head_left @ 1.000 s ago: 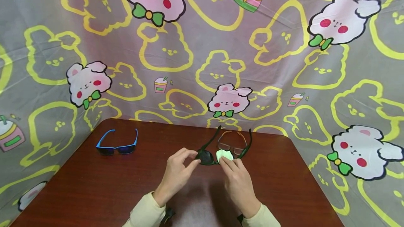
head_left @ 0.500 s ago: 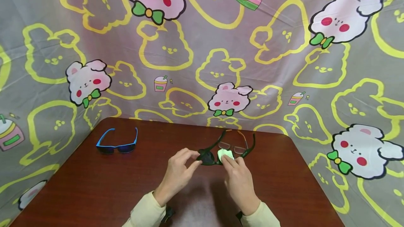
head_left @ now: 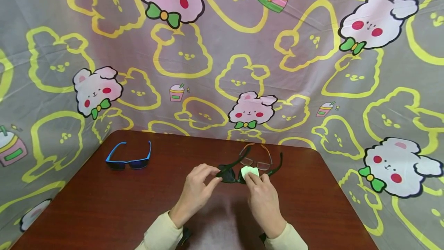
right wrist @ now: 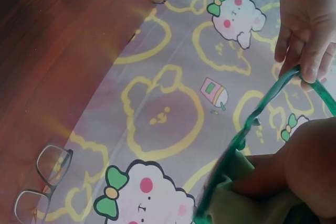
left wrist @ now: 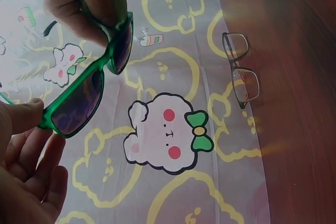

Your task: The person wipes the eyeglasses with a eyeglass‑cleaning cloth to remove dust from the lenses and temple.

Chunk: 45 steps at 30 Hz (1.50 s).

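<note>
In the head view my left hand (head_left: 197,188) pinches one end of a pair of green-framed sunglasses (head_left: 227,174) between thumb and fingers, temples unfolded and pointing away. My right hand (head_left: 263,200) grips the other end, pressing a pale green cloth (head_left: 249,172) on the lens there and covering much of it. From the left wrist, the dark lenses (left wrist: 79,106) face the camera, and the left thumb lies on the frame's corner. The right wrist view has the cloth (right wrist: 239,174) bunched under the right fingers, along the frame's rim.
Behind the sunglasses, clear-lensed glasses (head_left: 262,166) lie on the brown table (head_left: 104,203), temples unfolded. Blue-framed sunglasses (head_left: 128,164) lie farther left on it. A patterned curtain (head_left: 194,61) encloses the table's back and sides.
The green sunglasses have tilted, their temple tips dropping and shifting right. The cloth and right fingers have slid slightly right across the lens, while the left hand has stayed nearly still.
</note>
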Motion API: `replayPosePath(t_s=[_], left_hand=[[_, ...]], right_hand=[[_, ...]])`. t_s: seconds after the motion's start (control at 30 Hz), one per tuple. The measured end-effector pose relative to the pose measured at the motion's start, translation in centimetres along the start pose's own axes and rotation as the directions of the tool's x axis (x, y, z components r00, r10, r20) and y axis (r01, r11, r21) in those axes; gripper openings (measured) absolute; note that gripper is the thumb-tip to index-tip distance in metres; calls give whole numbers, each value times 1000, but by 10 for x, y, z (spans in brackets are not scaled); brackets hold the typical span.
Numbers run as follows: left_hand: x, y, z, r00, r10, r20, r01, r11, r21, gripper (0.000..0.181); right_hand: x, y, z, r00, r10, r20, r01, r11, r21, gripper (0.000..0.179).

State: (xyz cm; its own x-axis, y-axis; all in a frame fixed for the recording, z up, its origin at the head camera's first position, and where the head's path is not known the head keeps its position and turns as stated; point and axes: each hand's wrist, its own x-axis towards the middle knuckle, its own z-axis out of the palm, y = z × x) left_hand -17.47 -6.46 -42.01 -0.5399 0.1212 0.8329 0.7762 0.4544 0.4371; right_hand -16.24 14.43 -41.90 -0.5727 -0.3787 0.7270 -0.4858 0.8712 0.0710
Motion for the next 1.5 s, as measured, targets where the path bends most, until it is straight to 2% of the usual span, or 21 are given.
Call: replayPosePath(t_s=[0.27,0.47,0.73,0.87,1.1,1.17,1.33,1.5], left_hand=[[0,-2,0,1000,10,-25,-9,1000,23,20],[0,0,-1,999,-34,6,34,999,22,23],[-3,1,3,999,-27,47,27,1000,-1,24],[-4,2,4,998,-32,62,34,999,-19,24],[-3,5,5,994,-70,79,73,997,-35,23],[-3,5,6,996,-60,70,63,997,-37,23],[-4,4,9,999,-34,42,35,998,-44,25],[-4,3,10,998,-53,32,55,995,-83,24]], right_hand=[[-2,1,-1,999,-33,33,33,999,16,44],[-2,2,0,999,-18,45,17,1000,19,50],[-2,3,2,1000,31,6,-31,999,28,49],[-1,4,2,999,36,-6,-36,999,35,51],[2,3,3,996,42,-74,-36,996,82,49],[2,3,3,995,43,-87,-35,995,96,50],[3,1,3,990,40,-137,-18,987,162,37],[5,0,0,983,24,-184,19,973,232,22]])
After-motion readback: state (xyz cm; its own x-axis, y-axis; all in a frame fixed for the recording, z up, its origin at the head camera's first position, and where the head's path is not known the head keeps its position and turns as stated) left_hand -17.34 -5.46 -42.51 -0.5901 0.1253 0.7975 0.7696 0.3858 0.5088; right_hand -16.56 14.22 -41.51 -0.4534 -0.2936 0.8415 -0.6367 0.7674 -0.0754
